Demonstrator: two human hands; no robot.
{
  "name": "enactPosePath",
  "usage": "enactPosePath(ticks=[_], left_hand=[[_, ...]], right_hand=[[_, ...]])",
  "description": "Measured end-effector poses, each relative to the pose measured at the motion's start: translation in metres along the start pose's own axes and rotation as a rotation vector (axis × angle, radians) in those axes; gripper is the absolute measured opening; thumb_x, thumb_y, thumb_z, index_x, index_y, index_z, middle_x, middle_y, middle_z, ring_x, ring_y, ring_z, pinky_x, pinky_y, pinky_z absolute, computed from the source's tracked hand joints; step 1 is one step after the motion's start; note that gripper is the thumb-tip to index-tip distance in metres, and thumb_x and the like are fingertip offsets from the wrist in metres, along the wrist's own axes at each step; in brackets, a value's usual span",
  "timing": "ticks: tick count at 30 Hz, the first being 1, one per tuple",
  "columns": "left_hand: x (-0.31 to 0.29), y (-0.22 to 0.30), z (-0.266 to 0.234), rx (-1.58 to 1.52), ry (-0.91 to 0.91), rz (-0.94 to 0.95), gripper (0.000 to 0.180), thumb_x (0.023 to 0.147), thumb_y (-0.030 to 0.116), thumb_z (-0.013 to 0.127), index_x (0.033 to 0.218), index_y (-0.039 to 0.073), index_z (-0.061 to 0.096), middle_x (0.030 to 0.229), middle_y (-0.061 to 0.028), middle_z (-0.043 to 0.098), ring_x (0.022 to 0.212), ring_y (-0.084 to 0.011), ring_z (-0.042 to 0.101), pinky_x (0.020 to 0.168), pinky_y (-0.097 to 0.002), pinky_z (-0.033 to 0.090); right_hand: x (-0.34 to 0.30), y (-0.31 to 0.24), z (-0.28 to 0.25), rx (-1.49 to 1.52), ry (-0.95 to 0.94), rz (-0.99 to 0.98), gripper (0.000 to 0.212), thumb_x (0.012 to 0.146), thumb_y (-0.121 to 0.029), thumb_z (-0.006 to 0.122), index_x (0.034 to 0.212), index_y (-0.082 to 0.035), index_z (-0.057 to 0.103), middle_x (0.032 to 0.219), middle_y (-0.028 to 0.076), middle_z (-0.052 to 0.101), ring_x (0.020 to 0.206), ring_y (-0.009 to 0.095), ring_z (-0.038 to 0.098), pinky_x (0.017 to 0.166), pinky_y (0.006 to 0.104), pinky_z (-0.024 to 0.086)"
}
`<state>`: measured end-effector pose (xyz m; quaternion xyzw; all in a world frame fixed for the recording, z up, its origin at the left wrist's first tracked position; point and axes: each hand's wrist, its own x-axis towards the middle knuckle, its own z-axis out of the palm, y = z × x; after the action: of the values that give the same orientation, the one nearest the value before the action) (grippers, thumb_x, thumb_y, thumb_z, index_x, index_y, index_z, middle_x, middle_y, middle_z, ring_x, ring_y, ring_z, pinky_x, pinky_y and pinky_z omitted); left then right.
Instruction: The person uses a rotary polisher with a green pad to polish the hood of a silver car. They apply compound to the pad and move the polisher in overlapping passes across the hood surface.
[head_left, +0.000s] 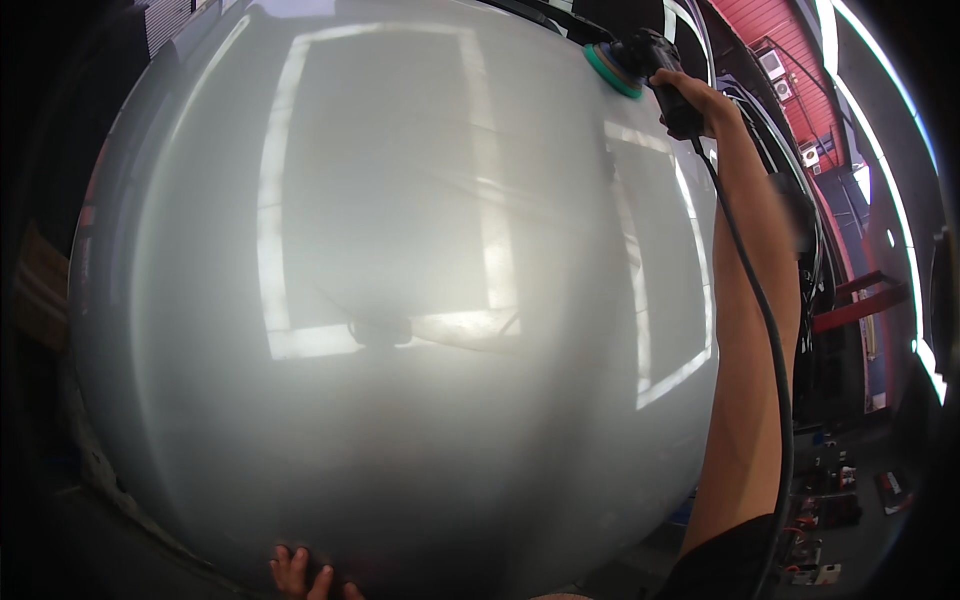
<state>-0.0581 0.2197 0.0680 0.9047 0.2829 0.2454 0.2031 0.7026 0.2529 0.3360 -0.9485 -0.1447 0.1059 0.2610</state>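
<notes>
My right arm stretches far up the right side of a silver-grey car hood (pixel 380 220). In my right hand (pixel 700 100) is a black polisher (pixel 662 75), gripped round its body. Its round green pad (pixel 612 72) meets the hood near the far right edge. A black power cord (pixel 752 265) runs from the polisher down along my forearm. At the hood's near edge, my left hand (pixel 300 574) rests with its fingers spread on the paint. Only the fingers of that hand show; the rest is below the picture.
Bright lamp reflections form rectangles on the glossy hood. To the right stand a red wall (pixel 745 35), a red metal arm (pixel 858 305) and light strips (pixel 875 75). Several small tools and bottles (pixel 820 520) lie at the lower right.
</notes>
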Motion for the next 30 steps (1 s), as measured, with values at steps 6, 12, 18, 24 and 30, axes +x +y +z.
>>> enactPosePath(ticks=[6,12,18,24,30], left_hand=[[0.001,0.014,0.001,-0.066,0.008,-0.079,0.049,0.091,0.012,0.069,0.138,0.007,0.056,0.148,-0.023,0.057,0.141,-0.0473,0.051,0.118,-0.0668,0.036],[-0.001,0.024,0.006,-0.123,0.001,-0.077,0.05,0.091,0.009,0.069,0.138,0.007,0.055,0.151,-0.0216,0.055,0.145,-0.0456,0.048,0.122,-0.0671,0.031],[-0.003,0.027,0.008,-0.152,0.011,-0.073,0.05,0.09,0.009,0.071,0.138,0.007,0.056,0.151,-0.0206,0.055,0.146,-0.0447,0.046,0.122,-0.0673,0.029],[-0.013,0.039,0.017,-0.181,0.05,-0.072,0.044,0.092,0.013,0.068,0.135,0.007,0.06,0.149,-0.0194,0.057,0.144,-0.0456,0.048,0.121,-0.0682,0.031],[-0.013,0.048,0.024,-0.259,0.072,-0.054,0.039,0.095,0.017,0.064,0.134,0.007,0.061,0.149,-0.018,0.057,0.145,-0.0455,0.047,0.121,-0.0675,0.031]], right_hand=[[-0.002,-0.001,-0.003,0.006,-0.002,0.014,0.066,0.08,-0.05,0.08,0.122,-0.003,0.06,0.093,0.014,0.069,0.075,0.025,0.074,0.071,0.0425,0.065],[-0.008,-0.005,0.004,-0.01,-0.026,0.009,0.067,0.081,-0.051,0.079,0.123,-0.003,0.059,0.094,0.012,0.067,0.075,0.022,0.074,0.064,0.0372,0.063],[-0.018,-0.015,0.008,-0.002,-0.049,-0.033,0.066,0.081,-0.051,0.079,0.123,-0.004,0.059,0.093,0.012,0.067,0.073,0.022,0.073,0.062,0.0362,0.063],[-0.018,-0.017,0.011,-0.026,-0.037,-0.062,0.064,0.082,-0.051,0.078,0.119,-0.003,0.059,0.09,0.012,0.066,0.072,0.022,0.073,0.06,0.0363,0.062],[-0.019,-0.021,0.011,-0.019,-0.047,-0.069,0.063,0.082,-0.052,0.078,0.117,-0.003,0.059,0.09,0.012,0.067,0.071,0.022,0.072,0.06,0.0373,0.062]])
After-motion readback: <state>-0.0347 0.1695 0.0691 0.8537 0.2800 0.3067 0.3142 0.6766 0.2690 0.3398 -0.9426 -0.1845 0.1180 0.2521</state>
